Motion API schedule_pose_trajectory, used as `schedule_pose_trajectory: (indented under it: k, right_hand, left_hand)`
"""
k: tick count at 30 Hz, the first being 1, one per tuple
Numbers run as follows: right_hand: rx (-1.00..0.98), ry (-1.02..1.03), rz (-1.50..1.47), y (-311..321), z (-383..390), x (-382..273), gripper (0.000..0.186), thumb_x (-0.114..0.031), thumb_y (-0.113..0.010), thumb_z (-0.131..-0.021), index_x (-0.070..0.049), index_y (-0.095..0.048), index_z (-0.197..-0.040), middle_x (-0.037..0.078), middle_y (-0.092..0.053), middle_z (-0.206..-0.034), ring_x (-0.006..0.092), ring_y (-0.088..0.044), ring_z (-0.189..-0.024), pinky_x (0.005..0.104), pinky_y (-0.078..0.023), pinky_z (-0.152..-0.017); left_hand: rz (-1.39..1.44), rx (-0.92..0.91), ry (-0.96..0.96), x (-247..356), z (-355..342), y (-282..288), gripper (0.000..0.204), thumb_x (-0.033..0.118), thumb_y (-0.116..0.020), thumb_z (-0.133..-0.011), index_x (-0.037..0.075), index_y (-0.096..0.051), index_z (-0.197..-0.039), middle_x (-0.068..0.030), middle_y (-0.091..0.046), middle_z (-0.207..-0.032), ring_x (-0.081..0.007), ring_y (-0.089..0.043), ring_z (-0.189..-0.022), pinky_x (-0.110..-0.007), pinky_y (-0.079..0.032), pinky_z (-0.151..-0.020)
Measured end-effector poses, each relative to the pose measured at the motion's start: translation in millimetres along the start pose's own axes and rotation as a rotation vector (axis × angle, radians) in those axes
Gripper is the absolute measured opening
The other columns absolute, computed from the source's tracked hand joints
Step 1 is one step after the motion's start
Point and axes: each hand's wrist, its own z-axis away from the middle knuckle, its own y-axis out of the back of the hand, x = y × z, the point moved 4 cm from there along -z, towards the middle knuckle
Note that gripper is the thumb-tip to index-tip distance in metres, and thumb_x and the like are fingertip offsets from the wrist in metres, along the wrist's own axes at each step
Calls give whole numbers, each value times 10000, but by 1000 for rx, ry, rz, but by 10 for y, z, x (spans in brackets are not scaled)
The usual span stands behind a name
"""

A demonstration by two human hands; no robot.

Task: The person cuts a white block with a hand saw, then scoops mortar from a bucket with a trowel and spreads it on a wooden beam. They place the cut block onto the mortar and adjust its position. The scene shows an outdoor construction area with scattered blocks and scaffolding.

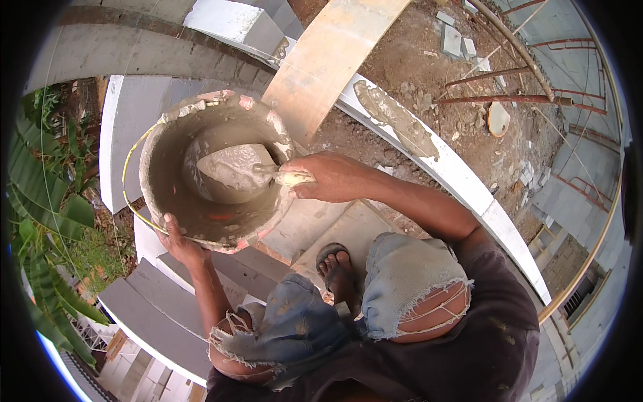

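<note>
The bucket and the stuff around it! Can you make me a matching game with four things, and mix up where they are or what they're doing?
Things:
1. Trowel
2. Left hand
3. Right hand
4. Leaves

Places and states:
A. gripping the trowel
B. big and green, at the picture's left side
C. smeared, with its blade inside the bucket
D. at the bucket's rim

Right pairs: 1-C, 2-D, 3-A, 4-B
</note>
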Motion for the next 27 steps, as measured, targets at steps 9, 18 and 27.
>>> schedule_pose_trajectory:
  k: [9, 18, 27]
  right_hand:
    - [236, -355, -325, 103, 1569, 987, 515, -112, -760, -912, -15, -585, -1386, 94, -684, -1219, 156, -612, -1125, 322, -489, -981]
    - [597, -592, 238, 211, 1674, 2205, 513, -225, -705, -944, -102, -563, -1421, 100, -662, -1226, 248, -659, -1095, 361, -538, -930]
    - [660, -532, 829, 284, 1633, 2282, 521, -333, -625, -961, -183, -515, -1449, 121, -606, -1278, 329, -664, -1086, 442, -593, -833]
  left_hand:
    - [16, 93, 89, -235, -178, 372, 537, 249, -636, -993, -13, -453, -1425, -174, -606, -1293, -279, -636, -1140, -430, -552, -949]
    - [34, 158, 88, -319, -205, 396, 517, 248, -646, -993, -13, -477, -1406, -170, -607, -1312, -291, -647, -1122, -421, -553, -945]
    - [35, 168, 99, -273, -154, 307, 521, 241, -630, -1005, -24, -464, -1422, -188, -615, -1315, -298, -639, -1150, -433, -545, -964]
